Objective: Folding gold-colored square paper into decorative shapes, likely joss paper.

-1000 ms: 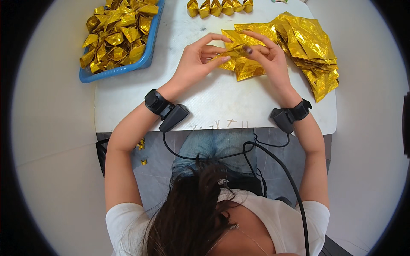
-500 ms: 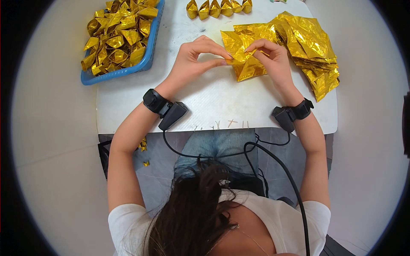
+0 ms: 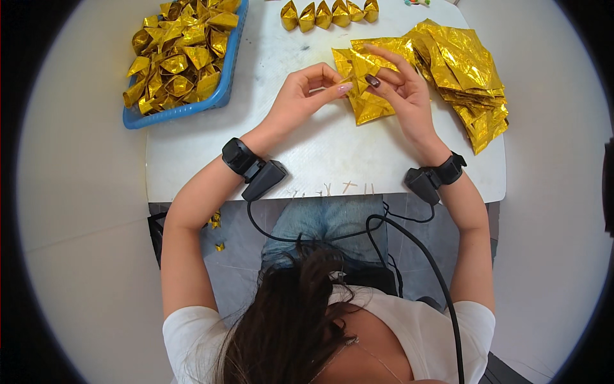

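Above the near part of the white table, my left hand (image 3: 311,93) pinches a piece of gold foil paper (image 3: 360,69) between thumb and fingertips. My right hand (image 3: 409,96) is at the same piece from the other side. Its thumb and bent fingers close on the foil, while the index finger stretches out over it. Beneath both hands lie flat gold foil sheets (image 3: 373,115), and the held piece is hard to tell apart from them. The fingertips partly hide the folds.
A blue plastic basket (image 3: 225,86) full of folded gold foil ingots (image 3: 176,64) stands at the left. Several ingots (image 3: 323,15) form a row at the back. A stack of gold foil sheets (image 3: 464,61) lies to the right. Black cables (image 3: 416,240) run from my wrist straps.
My left hand has shifted slightly right and nearer, its fingers more curled. The right index finger has lifted and stretched outward, and the thumb has come toward the left fingertips.
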Available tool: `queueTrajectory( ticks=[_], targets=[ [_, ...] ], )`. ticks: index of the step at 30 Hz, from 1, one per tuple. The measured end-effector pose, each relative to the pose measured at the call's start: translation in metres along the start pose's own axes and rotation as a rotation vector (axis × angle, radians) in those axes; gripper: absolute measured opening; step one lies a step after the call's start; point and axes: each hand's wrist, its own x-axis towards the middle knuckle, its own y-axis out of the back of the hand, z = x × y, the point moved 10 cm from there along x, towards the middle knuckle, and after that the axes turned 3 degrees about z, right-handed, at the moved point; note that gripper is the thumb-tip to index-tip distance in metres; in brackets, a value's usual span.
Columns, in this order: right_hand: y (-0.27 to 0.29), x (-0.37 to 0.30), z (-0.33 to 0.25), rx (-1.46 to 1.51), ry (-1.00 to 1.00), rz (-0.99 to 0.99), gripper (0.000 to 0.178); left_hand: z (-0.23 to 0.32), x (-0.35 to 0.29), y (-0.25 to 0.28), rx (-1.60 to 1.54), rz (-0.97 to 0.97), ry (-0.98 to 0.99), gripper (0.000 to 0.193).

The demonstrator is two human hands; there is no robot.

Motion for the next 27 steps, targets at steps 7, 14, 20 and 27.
queueTrajectory(
  ticks=[7, 14, 20, 27],
  targets=[
    [0.025, -0.003, 0.028, -0.081, -0.144, 0.238, 0.023, 0.017, -0.004, 0.006, 0.029, 0.147, -0.099, 0.033],
    [0.018, -0.008, 0.049, -0.026, -0.309, 0.128, 0.013, 0.013, -0.004, 0.000, -0.101, 0.068, -0.042, 0.034],
    [0.004, -0.005, 0.039, -0.037, -0.269, -0.003, 0.015, -0.014, -0.009, -0.026, -0.687, -0.166, 0.288, 0.035],
    [-0.003, -0.009, 0.047, 0.029, -0.334, -0.089, 0.015, -0.016, -0.010, -0.031, -0.654, -0.262, 0.295, 0.032]
  ],
)
